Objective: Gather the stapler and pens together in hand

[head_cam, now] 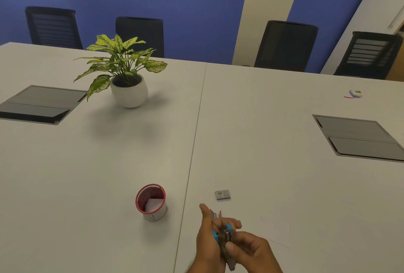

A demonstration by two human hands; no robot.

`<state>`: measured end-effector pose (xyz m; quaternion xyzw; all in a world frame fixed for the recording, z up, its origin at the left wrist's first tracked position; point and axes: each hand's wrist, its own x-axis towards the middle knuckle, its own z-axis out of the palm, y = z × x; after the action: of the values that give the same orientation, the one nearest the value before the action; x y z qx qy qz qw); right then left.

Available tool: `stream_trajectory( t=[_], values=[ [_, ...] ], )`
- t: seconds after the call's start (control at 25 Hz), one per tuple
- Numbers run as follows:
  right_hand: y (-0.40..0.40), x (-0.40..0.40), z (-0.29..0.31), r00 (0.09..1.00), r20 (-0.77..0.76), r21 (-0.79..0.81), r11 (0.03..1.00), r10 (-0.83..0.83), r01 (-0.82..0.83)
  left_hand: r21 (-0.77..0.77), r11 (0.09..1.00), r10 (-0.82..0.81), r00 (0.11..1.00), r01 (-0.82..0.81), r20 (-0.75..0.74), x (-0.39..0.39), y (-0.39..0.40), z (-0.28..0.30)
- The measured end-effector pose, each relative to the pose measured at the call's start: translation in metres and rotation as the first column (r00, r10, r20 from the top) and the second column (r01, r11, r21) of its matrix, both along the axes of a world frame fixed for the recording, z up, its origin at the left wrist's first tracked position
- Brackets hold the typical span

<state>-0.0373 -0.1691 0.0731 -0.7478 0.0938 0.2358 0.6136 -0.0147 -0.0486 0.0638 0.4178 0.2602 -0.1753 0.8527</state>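
Plainly, the stapler (pixel 225 240), blue-trimmed with its metal parts exposed, was held off the table (pixel 109 163) between both hands at the near edge of the view. The left hand (pixel 207 242) cradled it from the side, fingers curled round the body and thumb raised. The right hand (pixel 251 248) pinched the metal arm near its lower end, thumb and forefinger closed on it. A short strip of what appeared to be staples (pixel 213 215) stood above the left fingers; whether it was seated in the channel could not be told.

Judgement: the loading step would go best with the left grasp kept firm and level while the right worked the arm gently, fingertips away from the hinge.

Just beyond the hands lay a small grey box (pixel 223 194). Ahead and left of the left hand stood a red-rimmed cup (pixel 152 202). Well beyond were a potted plant (pixel 125 71) and chairs (pixel 284 45).
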Motion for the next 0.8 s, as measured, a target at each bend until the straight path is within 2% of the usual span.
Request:
stream_trajectory(
  t=[0.24, 0.8],
  values=[
    [0.0042, -0.0034, -0.0065, 1.000, -0.006, -0.079, 0.996, 0.031, -0.031, -0.014, 1.000, -0.006, 0.998, 0.006, -0.058, -0.0016, -0.0015, -0.0044],
    [0.0046, -0.0032, -0.0063, 0.997, 0.071, -0.099, 0.995, 0.022, -0.015, 0.031, 0.999, 0.034, 0.991, -0.031, -0.129, -0.0006, -0.0058, -0.0070]
  ],
)
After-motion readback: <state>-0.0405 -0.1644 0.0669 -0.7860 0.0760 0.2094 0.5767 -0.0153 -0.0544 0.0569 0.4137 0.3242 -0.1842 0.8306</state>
